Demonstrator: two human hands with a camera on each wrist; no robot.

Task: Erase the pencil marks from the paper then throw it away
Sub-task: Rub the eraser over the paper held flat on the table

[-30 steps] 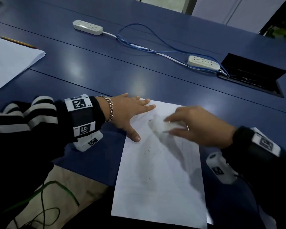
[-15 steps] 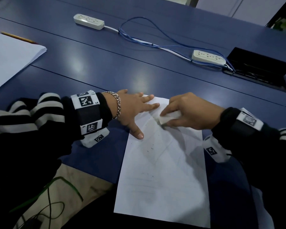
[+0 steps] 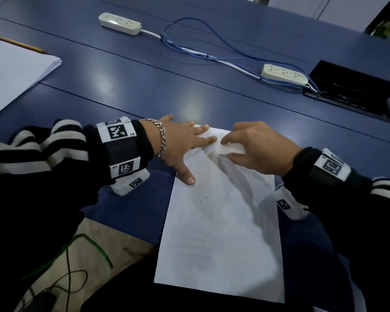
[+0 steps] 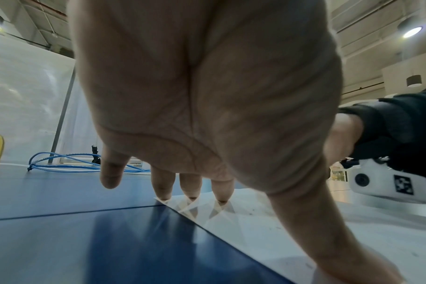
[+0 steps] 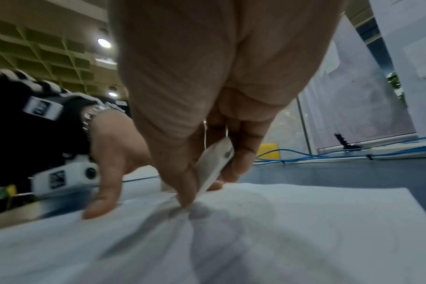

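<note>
Now, from the head view, the right hand [image 3: 257, 149] has slid its white eraser [image 3: 231, 150] from the middle of the paper [image 3: 221, 233] up to the sheet's far edge, close to the left hand [image 3: 180, 143]. That suggests the upper marks are being worked, while faint lines and dark specks lower down remain, so erasing is not finished and the throwing away is yet to come. The paper lies at the near edge of the blue surface [image 3: 144, 91], partly overhanging it. No brand or readable writing shows; only square coded tags on the wristbands.

From the left wrist view, the left hand [image 4: 207, 96] lies flat and spread, fingertips [image 4: 221, 194] pressing the sheet's far corner.

From the right wrist view, the right hand [image 5: 207, 96] pinches the eraser [image 5: 214, 165] between thumb and fingers, its lower end on the rumpled paper [image 5: 255, 230].
</note>
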